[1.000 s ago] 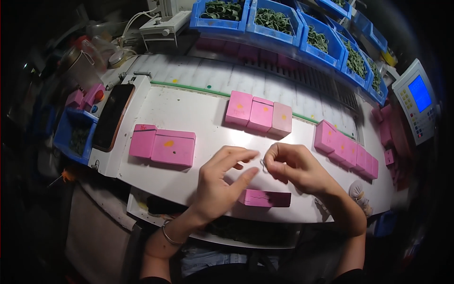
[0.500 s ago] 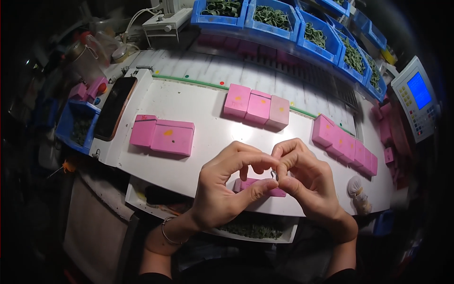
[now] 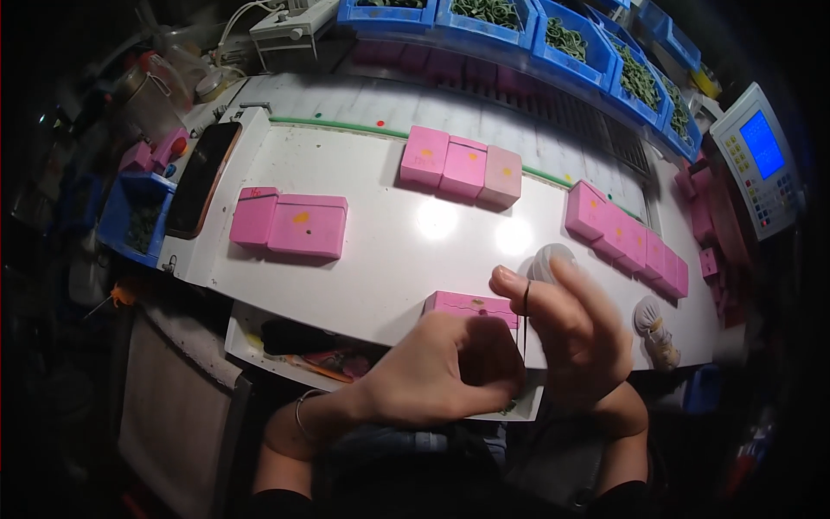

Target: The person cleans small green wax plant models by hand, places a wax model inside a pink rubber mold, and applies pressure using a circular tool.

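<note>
A thin dark band, like a rubber band, runs taut and nearly upright between my hands. My right hand (image 3: 588, 346), smeared by motion, has a bent finger hooked in its upper end. The lower end goes down to my left hand (image 3: 428, 372), whose fingers and thumb are curled closed; its fingertips are partly hidden. Just beyond the left hand lies a pink block (image 3: 450, 303) with a wavy seam, its near part covered by that hand. Behind my right fingers shows a pale, ribbed round object (image 3: 548, 259), partly hidden.
Pink blocks stand in groups: a left pair (image 3: 307, 227), a middle row (image 3: 465, 169) and a right row (image 3: 631, 242). A phone (image 3: 203, 177) lies at left. Blue bins (image 3: 575, 65) of green strips line the back. A white tied bundle (image 3: 657, 333) and a blue-screened device (image 3: 761, 160) are right.
My hands, pinched together around a small dark loop before, have come down and apart with the band stretched between them. The pink block and pale ribbed object behind them now show more.
</note>
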A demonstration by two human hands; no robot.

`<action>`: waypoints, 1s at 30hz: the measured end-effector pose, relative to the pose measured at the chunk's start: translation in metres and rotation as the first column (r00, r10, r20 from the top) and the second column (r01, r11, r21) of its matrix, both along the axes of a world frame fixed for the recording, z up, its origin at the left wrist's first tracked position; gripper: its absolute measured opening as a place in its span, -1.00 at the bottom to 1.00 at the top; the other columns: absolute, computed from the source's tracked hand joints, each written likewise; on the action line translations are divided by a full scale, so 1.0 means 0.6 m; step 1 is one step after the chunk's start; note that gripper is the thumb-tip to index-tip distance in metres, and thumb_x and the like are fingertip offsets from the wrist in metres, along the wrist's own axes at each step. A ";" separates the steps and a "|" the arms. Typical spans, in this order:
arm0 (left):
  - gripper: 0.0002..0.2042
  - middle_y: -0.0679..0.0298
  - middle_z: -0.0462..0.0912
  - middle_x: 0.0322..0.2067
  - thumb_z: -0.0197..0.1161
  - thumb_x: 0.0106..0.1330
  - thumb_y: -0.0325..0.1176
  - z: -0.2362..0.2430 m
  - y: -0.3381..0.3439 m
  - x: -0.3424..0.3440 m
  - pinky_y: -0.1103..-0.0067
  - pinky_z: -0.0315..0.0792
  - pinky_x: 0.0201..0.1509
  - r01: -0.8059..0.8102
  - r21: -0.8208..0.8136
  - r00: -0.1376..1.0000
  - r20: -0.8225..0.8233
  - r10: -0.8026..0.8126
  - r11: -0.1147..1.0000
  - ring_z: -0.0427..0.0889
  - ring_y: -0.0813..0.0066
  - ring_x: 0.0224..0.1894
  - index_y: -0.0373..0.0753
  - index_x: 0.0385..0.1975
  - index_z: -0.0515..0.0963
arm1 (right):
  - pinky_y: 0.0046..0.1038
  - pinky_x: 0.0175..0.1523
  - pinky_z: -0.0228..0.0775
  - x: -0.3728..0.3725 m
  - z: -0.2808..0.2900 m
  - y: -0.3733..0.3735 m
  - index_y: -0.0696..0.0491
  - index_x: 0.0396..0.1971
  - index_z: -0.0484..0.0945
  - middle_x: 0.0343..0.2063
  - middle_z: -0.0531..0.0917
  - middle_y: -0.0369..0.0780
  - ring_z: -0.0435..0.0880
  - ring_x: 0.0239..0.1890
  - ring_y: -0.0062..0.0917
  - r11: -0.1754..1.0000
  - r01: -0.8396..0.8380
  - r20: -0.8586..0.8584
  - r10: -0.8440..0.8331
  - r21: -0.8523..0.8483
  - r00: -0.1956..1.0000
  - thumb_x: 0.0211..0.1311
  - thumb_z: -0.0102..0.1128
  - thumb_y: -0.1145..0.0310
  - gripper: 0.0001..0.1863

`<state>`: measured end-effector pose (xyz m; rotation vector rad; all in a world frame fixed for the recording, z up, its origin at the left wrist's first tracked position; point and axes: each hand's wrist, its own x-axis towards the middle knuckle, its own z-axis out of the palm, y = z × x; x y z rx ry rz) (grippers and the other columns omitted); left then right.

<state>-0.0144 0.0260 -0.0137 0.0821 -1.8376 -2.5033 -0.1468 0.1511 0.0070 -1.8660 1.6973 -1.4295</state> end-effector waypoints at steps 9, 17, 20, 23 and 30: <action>-0.58 0.15 0.57 -0.32 0.39 0.00 -0.54 -0.121 -0.001 0.008 0.58 0.51 -0.19 -0.609 -0.660 0.754 -0.311 0.578 0.439 0.61 0.39 -0.26 -0.33 -0.10 0.45 | -0.48 0.01 0.49 -0.047 -0.075 0.048 0.23 -0.33 0.44 -0.09 0.58 0.01 0.60 -0.04 -0.40 0.972 0.138 0.372 -0.202 0.193 0.906 -0.01 0.27 0.69 -0.77; -0.59 0.02 0.54 -0.11 0.27 0.17 -0.57 -0.098 -0.011 0.014 0.53 0.48 0.07 -0.487 0.031 0.870 -0.064 0.488 0.873 0.55 0.37 -0.02 -0.47 0.01 0.34 | -0.41 0.15 0.39 -0.031 -0.093 0.057 0.25 0.02 0.40 -0.06 0.57 -0.12 0.56 -0.01 -0.47 0.953 0.005 0.666 -0.215 0.302 0.714 0.04 0.30 0.60 -0.51; -0.57 0.00 0.53 -0.08 0.27 0.16 -0.57 -0.085 -0.014 0.017 0.52 0.48 0.08 -0.465 -0.056 0.882 -0.111 0.458 0.883 0.54 0.35 -0.01 -0.49 0.04 0.33 | -0.40 0.15 0.39 -0.033 -0.090 0.053 0.26 0.02 0.40 -0.06 0.56 -0.09 0.56 -0.01 -0.46 0.959 -0.080 0.725 -0.149 0.272 0.673 0.05 0.29 0.59 -0.52; -0.57 -0.01 0.54 -0.09 0.27 0.16 -0.57 -0.078 -0.017 0.018 0.51 0.48 0.09 -0.491 -0.106 0.868 -0.139 0.476 0.864 0.54 0.34 -0.01 -0.50 0.04 0.36 | -0.39 0.15 0.39 -0.037 -0.080 0.051 0.27 0.02 0.40 -0.06 0.56 -0.09 0.56 -0.01 -0.45 0.953 -0.133 0.764 -0.131 0.273 0.631 0.06 0.29 0.58 -0.53; -0.53 0.13 0.60 -0.24 0.35 0.06 -0.56 -0.066 -0.005 0.014 0.58 0.48 -0.13 -0.477 -0.331 0.879 -0.170 0.446 0.814 0.60 0.45 -0.23 -0.36 0.03 0.46 | -0.49 0.02 0.46 -0.034 -0.068 0.045 0.26 -0.04 0.46 -0.15 0.61 -0.13 0.61 -0.11 -0.51 0.957 -0.078 0.661 -0.133 0.279 0.739 0.01 0.36 0.51 -0.53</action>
